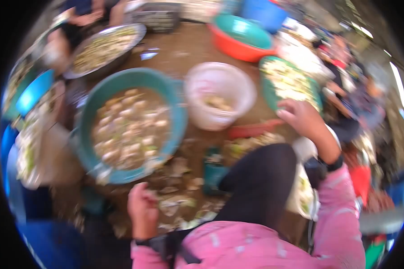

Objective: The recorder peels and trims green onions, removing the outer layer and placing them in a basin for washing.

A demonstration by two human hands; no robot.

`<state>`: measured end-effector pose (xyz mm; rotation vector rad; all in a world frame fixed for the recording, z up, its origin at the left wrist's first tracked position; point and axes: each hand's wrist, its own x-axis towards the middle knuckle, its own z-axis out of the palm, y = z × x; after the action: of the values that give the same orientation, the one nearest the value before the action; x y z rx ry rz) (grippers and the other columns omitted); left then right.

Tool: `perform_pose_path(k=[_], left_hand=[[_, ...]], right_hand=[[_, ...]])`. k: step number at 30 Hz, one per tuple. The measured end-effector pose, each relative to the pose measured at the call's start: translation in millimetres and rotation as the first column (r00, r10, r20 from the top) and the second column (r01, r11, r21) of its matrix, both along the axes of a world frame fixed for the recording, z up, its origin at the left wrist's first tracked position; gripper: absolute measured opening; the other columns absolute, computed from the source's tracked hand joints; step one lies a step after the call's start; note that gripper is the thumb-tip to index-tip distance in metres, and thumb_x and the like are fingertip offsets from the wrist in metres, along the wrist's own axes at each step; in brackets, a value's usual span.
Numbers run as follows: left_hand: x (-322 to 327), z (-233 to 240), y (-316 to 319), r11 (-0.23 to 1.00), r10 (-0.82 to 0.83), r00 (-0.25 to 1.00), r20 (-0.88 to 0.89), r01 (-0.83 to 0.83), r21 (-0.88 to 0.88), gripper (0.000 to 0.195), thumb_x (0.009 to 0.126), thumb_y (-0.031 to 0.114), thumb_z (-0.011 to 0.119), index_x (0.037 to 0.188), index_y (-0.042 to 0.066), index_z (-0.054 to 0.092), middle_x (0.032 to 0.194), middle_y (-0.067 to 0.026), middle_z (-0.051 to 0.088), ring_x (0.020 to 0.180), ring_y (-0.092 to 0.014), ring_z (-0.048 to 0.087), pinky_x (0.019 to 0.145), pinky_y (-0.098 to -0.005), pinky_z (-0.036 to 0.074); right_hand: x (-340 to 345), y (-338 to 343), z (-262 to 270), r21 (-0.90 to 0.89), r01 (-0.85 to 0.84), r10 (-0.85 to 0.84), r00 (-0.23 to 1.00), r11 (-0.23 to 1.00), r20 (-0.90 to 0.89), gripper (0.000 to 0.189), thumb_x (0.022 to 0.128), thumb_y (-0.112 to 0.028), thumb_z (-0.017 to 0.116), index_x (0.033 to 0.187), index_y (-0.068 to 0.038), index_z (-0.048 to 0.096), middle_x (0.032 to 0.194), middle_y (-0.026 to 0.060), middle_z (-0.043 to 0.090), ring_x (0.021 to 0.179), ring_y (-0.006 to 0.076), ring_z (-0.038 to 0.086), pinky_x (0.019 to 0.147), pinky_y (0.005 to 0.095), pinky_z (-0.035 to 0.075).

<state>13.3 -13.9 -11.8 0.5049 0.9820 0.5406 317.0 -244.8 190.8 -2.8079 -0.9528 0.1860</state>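
Observation:
Motion blur softens the whole view. My left hand (143,208) is raised in front of a large teal tub (180,117), its fingers partly curled; blur hides whether anything is in them. Brownish water in that tub holds many round, pale vegetables (128,127). My right hand (301,116) reaches out over the near edge of a green basin (266,80) of pale cut vegetable pieces (284,79). Its thumb and forefinger are apart, with nothing visible between them. A whitish plastic bucket (242,80) between the tub and the basin has some pale pieces at its bottom.
Vegetable scraps (170,205) litter the wet brown floor (168,47) before my knee (266,175). A red-orange basin (222,47) with a teal one (242,30) inside stands behind the bucket. A metal basin (139,33) of pieces is at upper left. Other people sit on both sides.

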Motion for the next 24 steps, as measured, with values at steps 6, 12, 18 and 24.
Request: perform_pose_path(k=[6,12,18,24], left_hand=[[-1.0,-14.2,-3.9,1.0,-0.015,0.993,0.115,0.014,0.013,0.02,0.071,-0.001,0.049,0.09,0.005,0.049,0.054,0.0021,0.041,0.04,-0.008,0.035,0.04,-0.0218,0.032],[-2.7,-17.2,17.7,0.992,0.124,0.992,0.03,-0.125,0.03,0.021,0.07,-0.001,0.047,0.091,0.0,0.048,0.059,-0.0025,0.047,0.051,-0.012,0.045,0.052,-0.0228,0.04],[1.1,-29.2,44.5,0.992,0.074,0.996,0.053,-0.068,-0.11,0.023,0.074,0.003,0.05,0.097,0.0,0.048,0.073,-0.006,0.055,0.065,-0.012,0.053,0.063,-0.0221,0.043],[-2.2,-48.3,41.9,0.998,0.052,0.987,-0.153,-0.055,-0.011,0.022,0.073,0.011,0.051,0.092,0.003,0.057,0.086,-0.0077,0.057,0.075,-0.015,0.054,0.067,-0.0275,0.044]], right_hand=[[-21.3,194.6,-109.7,0.062,-0.526,0.522,0.809,0.848,-0.272,0.028,0.074,-0.028,0.053,0.087,-0.005,0.062,0.083,0.0148,0.061,0.079,0.0298,0.058,0.071,0.0387,0.045],[-8.8,353.1,-285.5,-0.027,-0.154,0.143,0.96,0.988,-0.241,0.028,0.075,-0.026,0.049,0.087,-0.005,0.063,0.094,0.017,0.059,0.09,0.0324,0.056,0.079,0.0383,0.044],[39.9,439.4,-406.9,0.045,0.006,0.012,0.925,0.999,-0.379,0.044,0.075,-0.036,0.05,0.094,0.002,0.059,0.097,0.0228,0.057,0.096,0.0356,0.053,0.08,0.0418,0.043],[35.0,436.0,-450.7,-0.053,0.368,-0.236,0.473,0.928,-0.849,0.03,0.083,-0.026,0.041,0.082,-0.003,0.06,0.078,0.0142,0.059,0.068,0.0255,0.057,0.064,0.0367,0.046]])
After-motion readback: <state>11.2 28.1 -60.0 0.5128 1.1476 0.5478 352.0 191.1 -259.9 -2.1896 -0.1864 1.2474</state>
